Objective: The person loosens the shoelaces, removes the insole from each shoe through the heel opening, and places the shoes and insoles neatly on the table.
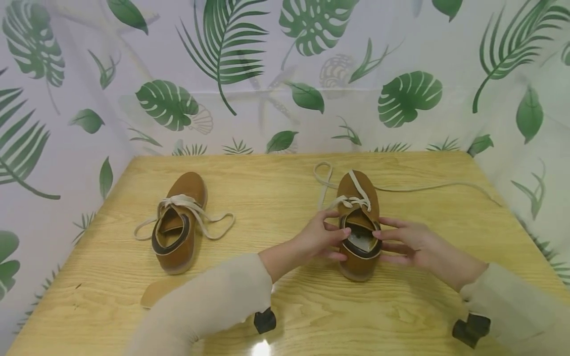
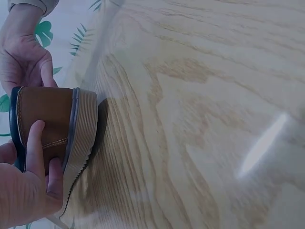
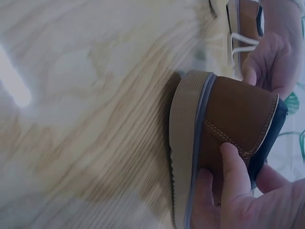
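A brown lace-up shoe (image 1: 359,267) with a dark collar stands on the table, toe pointing away. My left hand (image 1: 319,237) grips its left side, the thumb over the collar and the fingers against the outside. On the opposite side my right hand (image 1: 411,242) holds the collar the same way. Inside the opening a greyish surface shows. In the left wrist view the shoe's heel (image 2: 47,107) and ribbed pale sole are visible; the right wrist view shows the stitched side of the shoe (image 3: 236,105). Its pale lace (image 1: 427,188) trails loosely to both sides.
Another brown shoe (image 1: 189,188) stands at the left of the wooden table (image 1: 267,198), its lace loose. A flat tan piece (image 1: 158,292), shaped like an insole end, lies partly hidden under the left sleeve. A leaf-patterned cloth (image 1: 249,123) borders the table's back and sides.
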`<move>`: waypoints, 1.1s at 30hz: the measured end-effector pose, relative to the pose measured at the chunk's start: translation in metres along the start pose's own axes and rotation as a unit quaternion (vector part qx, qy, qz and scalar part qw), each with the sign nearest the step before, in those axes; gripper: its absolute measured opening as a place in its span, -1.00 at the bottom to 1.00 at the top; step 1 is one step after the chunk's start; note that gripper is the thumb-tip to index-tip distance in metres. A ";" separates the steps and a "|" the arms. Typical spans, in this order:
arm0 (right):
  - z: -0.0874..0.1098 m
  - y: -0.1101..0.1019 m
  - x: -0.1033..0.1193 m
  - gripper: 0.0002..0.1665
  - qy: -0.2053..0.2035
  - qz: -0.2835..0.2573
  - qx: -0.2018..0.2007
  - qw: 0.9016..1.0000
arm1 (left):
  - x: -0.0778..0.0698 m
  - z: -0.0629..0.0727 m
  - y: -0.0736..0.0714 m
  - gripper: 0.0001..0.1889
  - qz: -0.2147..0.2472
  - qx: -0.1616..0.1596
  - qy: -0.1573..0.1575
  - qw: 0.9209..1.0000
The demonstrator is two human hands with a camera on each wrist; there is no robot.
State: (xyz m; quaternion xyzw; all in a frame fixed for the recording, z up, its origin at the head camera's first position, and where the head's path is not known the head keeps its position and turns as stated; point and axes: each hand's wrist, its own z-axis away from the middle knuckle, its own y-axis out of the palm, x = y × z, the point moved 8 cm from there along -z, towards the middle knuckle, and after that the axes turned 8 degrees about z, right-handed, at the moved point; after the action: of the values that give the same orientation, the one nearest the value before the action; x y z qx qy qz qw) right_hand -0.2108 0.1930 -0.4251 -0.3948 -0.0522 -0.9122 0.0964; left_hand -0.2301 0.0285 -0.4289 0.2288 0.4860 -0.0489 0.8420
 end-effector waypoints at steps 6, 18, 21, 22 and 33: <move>-0.005 -0.025 0.003 0.00 0.011 0.019 0.000 1.000 | 0.000 -0.014 0.016 -0.33 0.028 0.004 0.015 0.999; -0.024 -0.080 0.019 -0.03 0.010 0.079 0.038 0.996 | -0.004 -0.054 0.046 -0.41 0.113 -0.024 0.054 0.992; -0.026 -0.089 0.019 -0.04 0.007 0.089 0.037 0.995 | -0.002 -0.060 0.052 -0.42 0.121 -0.032 0.056 0.991; -0.026 -0.092 0.018 -0.04 0.007 0.090 0.036 0.995 | -0.002 -0.061 0.054 -0.42 0.122 -0.035 0.055 0.990; -0.024 -0.122 0.014 -0.74 0.007 0.069 0.022 0.997 | -0.002 -0.077 0.075 -0.45 0.140 -0.048 0.040 0.988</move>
State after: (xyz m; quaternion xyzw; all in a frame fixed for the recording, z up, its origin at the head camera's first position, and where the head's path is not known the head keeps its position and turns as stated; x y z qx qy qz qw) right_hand -0.2640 0.3062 -0.4337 -0.3890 -0.0448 -0.9047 0.1678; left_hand -0.2695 0.1281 -0.4348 0.2562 0.4843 0.1021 0.8303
